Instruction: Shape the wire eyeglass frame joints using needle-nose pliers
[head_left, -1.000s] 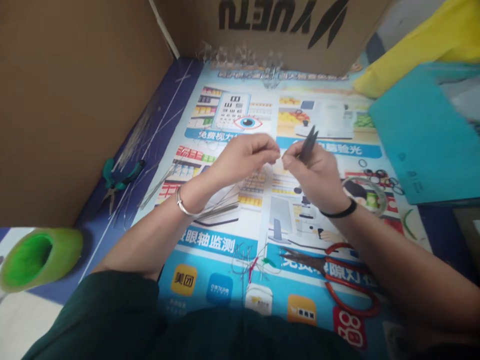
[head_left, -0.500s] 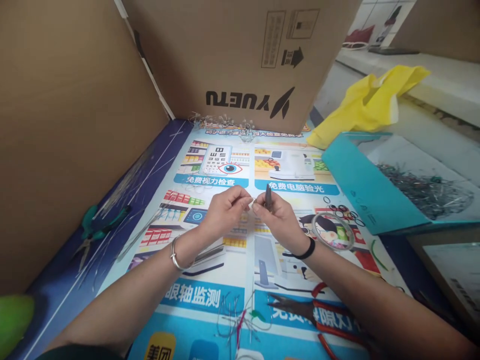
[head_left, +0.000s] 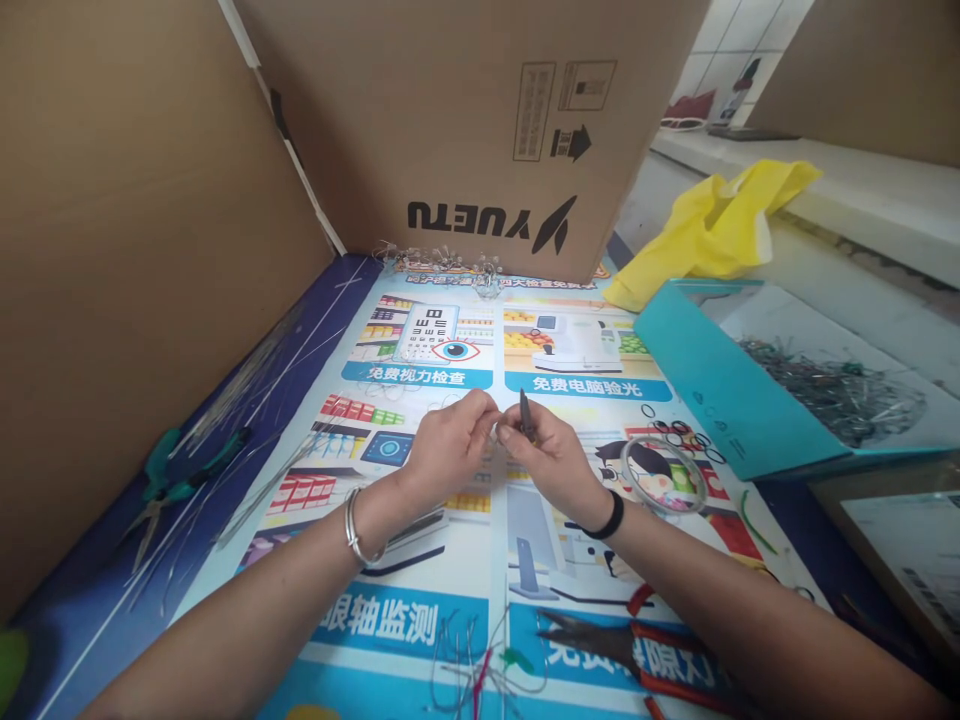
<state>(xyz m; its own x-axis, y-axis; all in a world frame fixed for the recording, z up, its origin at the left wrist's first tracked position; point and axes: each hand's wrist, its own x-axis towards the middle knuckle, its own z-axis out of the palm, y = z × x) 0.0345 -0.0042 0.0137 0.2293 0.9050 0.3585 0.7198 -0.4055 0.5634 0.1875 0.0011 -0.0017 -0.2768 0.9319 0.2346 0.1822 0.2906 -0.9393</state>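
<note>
Over the middle of the printed sheet, my left hand [head_left: 454,440] and my right hand [head_left: 551,460] meet with their fingertips nearly touching. A dark, slim tool with a pointed tip [head_left: 525,408] sticks up from my right hand, which is closed around it; its lower part is hidden in the palm. My left thumb and forefinger are pinched together, and what is between them is too small to make out. A coil of silvery wire [head_left: 699,490] lies right of my right hand, beside several black rings [head_left: 679,430].
Red-handled pliers [head_left: 592,635] and a bundle of bent wires [head_left: 480,665] lie in front. Green-handled pliers [head_left: 157,490] and straight wires [head_left: 247,380] are at left. A turquoise box [head_left: 705,390] of metal pieces stands right, near a yellow bag [head_left: 705,235]. Cardboard walls [head_left: 465,120] rise behind.
The view has tilted slightly upward, so everything sits a little lower in the picture. My hands stay together, and the tool in my right hand leans a bit more to the left.
</note>
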